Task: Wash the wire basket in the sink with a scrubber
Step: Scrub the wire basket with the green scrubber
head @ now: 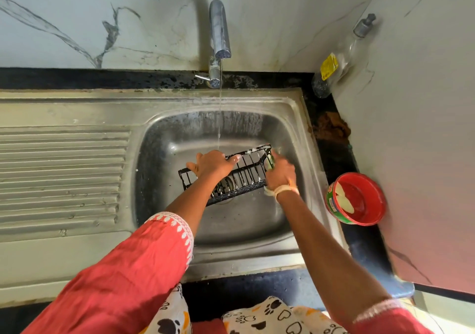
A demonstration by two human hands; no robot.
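We see soft, even daylight, wide-angle bending at the edges, and the right hand (280,173) blurred, perhaps by motion.

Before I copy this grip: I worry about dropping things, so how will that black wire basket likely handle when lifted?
The wire basket is probably stiff and light: thin open bars, and the left hand alone steadies it by the rim. Likely slippery, since white suds cling to the bars and water runs from the tap. It may tip while the right hand scrubs one end.
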